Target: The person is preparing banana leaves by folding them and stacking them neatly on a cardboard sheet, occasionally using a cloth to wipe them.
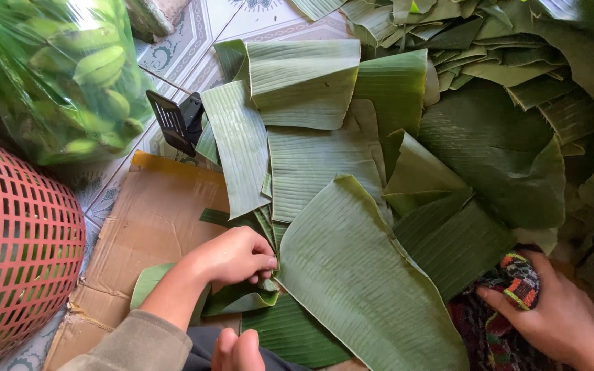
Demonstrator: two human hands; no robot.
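At the bottom edge, toes of a bare foot (238, 349) are seen beside a grey sleeve (132, 343). The left hand (232, 257) is closed, its fingertips pinching the lower left corner of a large banana leaf (359, 275), which lies pale side up on the floor, over other leaves. Under this hand a small folded leaf piece (242, 299) is found. The right hand (562, 312) is curled around a colourful knitted cloth (517, 282) at the lower right, just beside the leaf edge. A flat piece of cardboard (152, 220) is spread on the tiled floor (194, 41) on the left, and a red plastic basket (22, 247) stands next to it. Further away, a black plastic object (177, 120) rests beside more cut leaves (304, 82). A clear bag of green bananas (77, 69) is placed at the far left, and a heap of dark leaves (510, 103) fills the far right.
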